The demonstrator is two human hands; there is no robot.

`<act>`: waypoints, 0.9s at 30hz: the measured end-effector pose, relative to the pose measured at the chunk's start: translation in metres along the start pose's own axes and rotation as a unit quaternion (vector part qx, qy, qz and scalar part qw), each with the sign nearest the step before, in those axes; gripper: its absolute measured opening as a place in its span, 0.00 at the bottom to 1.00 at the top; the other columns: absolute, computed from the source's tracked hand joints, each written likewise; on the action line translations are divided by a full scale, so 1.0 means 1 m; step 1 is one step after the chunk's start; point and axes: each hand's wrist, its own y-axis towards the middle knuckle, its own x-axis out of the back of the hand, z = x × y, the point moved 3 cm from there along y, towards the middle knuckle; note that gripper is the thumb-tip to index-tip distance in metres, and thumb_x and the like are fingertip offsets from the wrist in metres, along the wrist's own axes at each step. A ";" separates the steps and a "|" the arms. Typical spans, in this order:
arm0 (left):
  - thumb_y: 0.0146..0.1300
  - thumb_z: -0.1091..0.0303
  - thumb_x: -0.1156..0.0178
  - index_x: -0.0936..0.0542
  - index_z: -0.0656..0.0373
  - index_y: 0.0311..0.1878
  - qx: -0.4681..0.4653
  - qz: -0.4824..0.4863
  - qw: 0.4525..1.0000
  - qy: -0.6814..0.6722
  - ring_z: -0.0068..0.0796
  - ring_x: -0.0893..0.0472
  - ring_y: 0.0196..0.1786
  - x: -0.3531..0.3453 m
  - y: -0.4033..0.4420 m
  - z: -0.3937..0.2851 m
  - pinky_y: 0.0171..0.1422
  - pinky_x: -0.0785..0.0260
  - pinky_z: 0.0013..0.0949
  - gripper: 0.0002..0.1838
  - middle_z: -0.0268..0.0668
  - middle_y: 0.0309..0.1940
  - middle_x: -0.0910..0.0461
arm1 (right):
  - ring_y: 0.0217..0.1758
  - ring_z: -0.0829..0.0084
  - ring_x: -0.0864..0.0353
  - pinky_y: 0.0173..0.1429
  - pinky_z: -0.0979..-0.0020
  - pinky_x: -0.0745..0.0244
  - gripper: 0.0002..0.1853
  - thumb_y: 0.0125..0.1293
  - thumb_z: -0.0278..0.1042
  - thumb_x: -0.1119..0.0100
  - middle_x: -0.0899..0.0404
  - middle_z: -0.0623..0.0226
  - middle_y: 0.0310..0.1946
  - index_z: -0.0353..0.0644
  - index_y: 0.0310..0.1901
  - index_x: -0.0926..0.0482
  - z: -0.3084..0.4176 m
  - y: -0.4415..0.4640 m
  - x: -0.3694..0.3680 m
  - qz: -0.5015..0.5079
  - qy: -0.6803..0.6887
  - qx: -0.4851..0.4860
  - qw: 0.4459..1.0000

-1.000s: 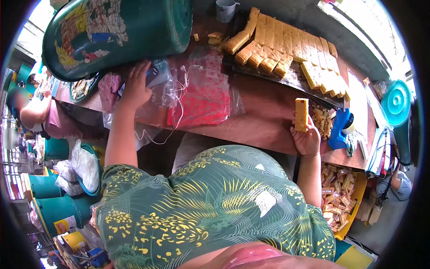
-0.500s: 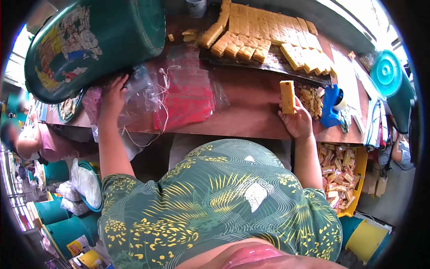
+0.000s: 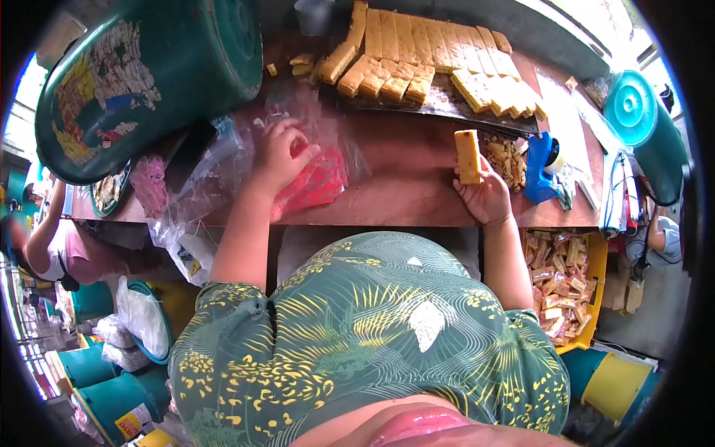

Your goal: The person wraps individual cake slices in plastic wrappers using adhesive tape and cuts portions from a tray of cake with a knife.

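My right hand [image 3: 488, 192] holds a bar of yellow cake [image 3: 468, 156] upright between thumb and fingers, just above the table's front edge. My left hand [image 3: 287, 155] is over the stack of clear and red plastic bags [image 3: 316, 179], fingers bent and thumb apart. Beside its fingertips shows a bit of white cord [image 3: 274, 118]; whether they touch it is hard to see. Sliced cake bars [image 3: 417, 41] lie in rows on a dark tray [image 3: 447, 110] beyond my hands. Cake crumbs and scraps [image 3: 506, 160] are heaped beside my right hand.
A blue tape dispenser [image 3: 541, 167] stands right of the scraps. A large green drum [image 3: 149, 82] lies on its side at the left. Below the table's right side, a yellow crate [image 3: 592, 298] holds wrapped bars [image 3: 558, 287]. Another person [image 3: 89, 242] is at far left.
My left hand has moved right, from beside the green drum to the plastic bags. The long white cord across the bags no longer shows. My right hand still holds the cake bar.
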 end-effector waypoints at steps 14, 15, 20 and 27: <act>0.70 0.59 0.39 0.17 0.47 0.59 0.183 -0.003 0.935 0.302 0.51 0.22 0.64 0.061 0.004 0.067 0.65 0.28 0.52 0.17 0.39 0.59 0.20 | 0.63 0.58 0.17 0.66 0.54 0.17 0.31 0.70 0.31 0.44 0.22 0.51 0.63 0.39 0.74 0.36 -0.001 0.001 -0.003 0.001 -0.003 -0.001 1.000; 0.70 0.57 0.38 0.17 0.47 0.61 0.187 -0.001 0.913 0.363 0.52 0.24 0.67 0.061 0.007 0.060 0.67 0.29 0.54 0.19 0.39 0.61 0.21 | 0.63 0.58 0.17 0.66 0.54 0.17 0.31 0.70 0.31 0.44 0.22 0.51 0.63 0.39 0.74 0.36 0.000 0.002 -0.003 0.004 -0.003 0.001 1.000; 0.65 0.51 0.32 0.17 0.50 0.60 0.031 -0.112 0.964 0.239 0.55 0.30 0.72 0.046 -0.007 0.009 0.75 0.36 0.56 0.23 0.45 0.67 0.25 | 0.63 0.58 0.17 0.67 0.54 0.17 0.32 0.70 0.31 0.43 0.22 0.52 0.64 0.40 0.75 0.37 -0.001 0.000 -0.001 0.011 0.006 0.007 1.000; 0.57 0.55 0.23 0.12 0.58 0.40 0.058 0.020 0.998 -0.030 0.51 0.23 0.66 -0.022 -0.001 0.001 0.72 0.31 0.48 0.17 0.46 0.61 0.19 | 0.63 0.59 0.17 0.67 0.54 0.19 0.33 0.71 0.32 0.43 0.23 0.54 0.66 0.40 0.76 0.37 -0.001 0.002 -0.003 0.008 -0.009 -0.004 1.000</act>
